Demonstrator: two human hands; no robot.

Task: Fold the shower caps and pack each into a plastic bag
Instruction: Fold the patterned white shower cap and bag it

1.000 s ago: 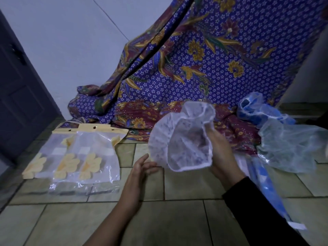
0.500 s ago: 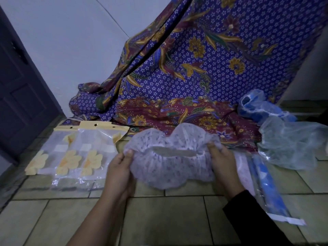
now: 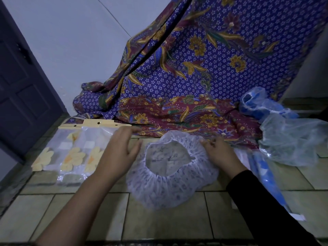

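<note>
A white shower cap with a small floral print [image 3: 165, 188] lies spread on the tiled floor, its elastic opening facing up. My right hand [image 3: 219, 153] pinches the cap's ruffled rim at its far right side. My left hand [image 3: 119, 151] hovers just left of the cap with fingers straight, holding nothing. To the left lie clear plastic bags with yellow flowers and a yellow header [image 3: 74, 150]. At the right sit a pale translucent cap [image 3: 291, 141] and a blue cap [image 3: 255, 102].
A purple batik cloth [image 3: 204, 68] hangs behind and pools on the floor beyond the cap. A dark door [image 3: 23, 82] stands at the left. A long clear bag holding something blue [image 3: 266, 178] lies beside my right forearm.
The cap went from held up in my right hand, to held by both hands, to lying spread on the floor. My left hand has let go and moved left.
</note>
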